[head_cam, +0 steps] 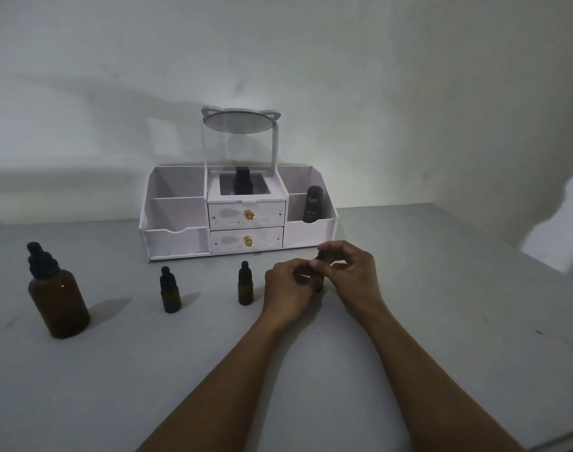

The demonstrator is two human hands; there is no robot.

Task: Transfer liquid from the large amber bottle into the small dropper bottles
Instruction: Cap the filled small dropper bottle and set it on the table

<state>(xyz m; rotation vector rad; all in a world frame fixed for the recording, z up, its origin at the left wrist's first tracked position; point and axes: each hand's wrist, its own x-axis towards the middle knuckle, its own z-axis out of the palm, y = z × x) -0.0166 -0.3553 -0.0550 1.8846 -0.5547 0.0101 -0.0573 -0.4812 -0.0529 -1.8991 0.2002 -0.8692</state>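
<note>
Between both hands sat a small amber glass dropper bottle [318, 286], mostly hidden by fingers, base down at the grey table [442, 321]; couldn't tell if it touched. L hand [286, 282] had fingers curled round the bottle's body. R hand [350, 269] pinched its black dropper cap [319, 254] w/ thumb & fingertips from above. Cap tight or loose: couldn't tell.

Just left of L hand, not touching it, stood a second small amber dropper bottle [245, 288], upright & capped. Further left stood a third small amber dropper bottle [171, 295], same state. Well left of both hands was the large amber glass bottle [58, 301] w/ black dropper top, upright, capped, nothing touching it.

Beyond the hands, near R hand's fingertips, stood a white desk organiser [177, 216] w/ two gold-knobbed drawers & a round mirror [239, 122] on a stand. Its compartment beyond R hand held a black "Kahf" container [312, 205]. Centre compartment held a dark blocky item [242, 182], too dim to identify.
</note>
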